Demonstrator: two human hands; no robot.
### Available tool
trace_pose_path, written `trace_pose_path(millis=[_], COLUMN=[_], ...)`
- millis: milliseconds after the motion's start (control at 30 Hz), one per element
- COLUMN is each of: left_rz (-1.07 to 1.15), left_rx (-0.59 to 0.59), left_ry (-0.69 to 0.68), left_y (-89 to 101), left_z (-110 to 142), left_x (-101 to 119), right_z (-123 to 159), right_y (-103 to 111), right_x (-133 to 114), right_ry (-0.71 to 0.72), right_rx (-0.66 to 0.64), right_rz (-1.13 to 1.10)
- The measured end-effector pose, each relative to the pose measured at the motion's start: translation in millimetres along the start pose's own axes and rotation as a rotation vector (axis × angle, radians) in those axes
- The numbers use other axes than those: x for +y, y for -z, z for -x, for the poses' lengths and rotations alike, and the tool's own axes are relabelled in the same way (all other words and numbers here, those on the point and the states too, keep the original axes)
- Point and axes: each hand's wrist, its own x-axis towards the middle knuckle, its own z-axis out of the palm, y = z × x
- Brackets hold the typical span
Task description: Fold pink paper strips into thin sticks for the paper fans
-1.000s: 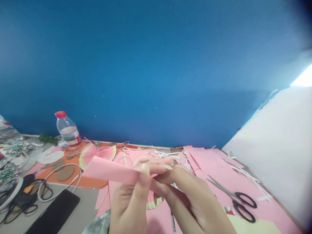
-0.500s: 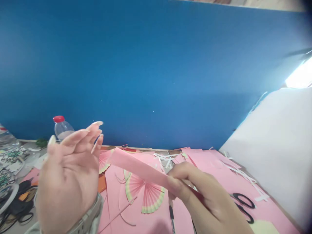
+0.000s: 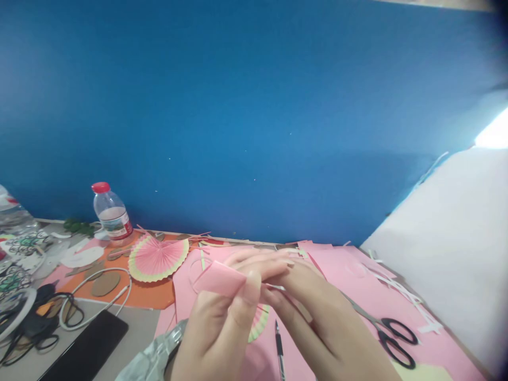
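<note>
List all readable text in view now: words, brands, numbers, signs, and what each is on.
None readable.
Label on the red-capped bottle: printed, too blurred to read.
Bottle at far left: markings too blurred to read.

Pink paper strip (image 3: 220,279), its visible end flat and slightly tilted, the rest hidden between the hands (image 3: 224,330).

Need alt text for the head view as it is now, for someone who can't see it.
Two bare hands, left and right, meet over a cluttered table, the left pinching a folded pink strip. A pink-and-yellow paper fan and a red-capped bottle stand out behind to the left; a pen and scissors lie to the right.
</note>
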Motion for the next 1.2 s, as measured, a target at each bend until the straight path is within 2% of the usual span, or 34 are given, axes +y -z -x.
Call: trace_pose_path(millis=[100,200,367,500,633,733,800,867,900,933,967,1033,1100,1200], left_rz=[0.03,0.174,0.294,0.362,0.396,0.438,0.45,0.428,0.401,0.369,0.329,0.261,0.227,0.233], left_rx=[-0.015,0.008,0.122,0.22,0.349,0.506,0.582,0.525,0.454,0.39,0.344,0.286,0.254,0.191], left_ry=[0.018,0.063,0.088,0.044,0.084,0.106,0.096,0.076,0.076,0.046,0.034,0.037,0.062,0.101], left_y=[-0.8,0.3,14.2,29.0,40.1,46.9,48.2,44.1,40.0,34.7,28.8,17.2,8.2,1.1], left_z=[-1,0,-6,-17,-27,-32,-32,-28,-25,-21,-18,-12,-8,-3], left_x=[0,4,10,15,20,23,23,22,20,18,16,12,9,6], right_z=[0,-1,-4,-2,1,5,8,11,12,12,12,10,6,2], right_y=[-1,-3,-1,1,4,6,7,9,10,11,12,12,11,6], right_x=[-2,-2,2,0,0,2,3,4,5,5,4,3,0,-5], right_ry=[-0.016,0.005,0.042,-0.031,-0.054,-0.089,-0.126,-0.152,-0.15,-0.128,-0.095,-0.055,-0.08,-0.104], right_rx=[0.048,0.068,-0.045,-0.028,0.003,0.089,0.246,0.446,0.501,0.501,0.442,0.23,0.058,-0.029], right_rz=[-0.041,-0.027,0.117,0.126,0.077,0.04,0.021,0.018,0.027,0.039,0.051,0.072,0.087,0.093])
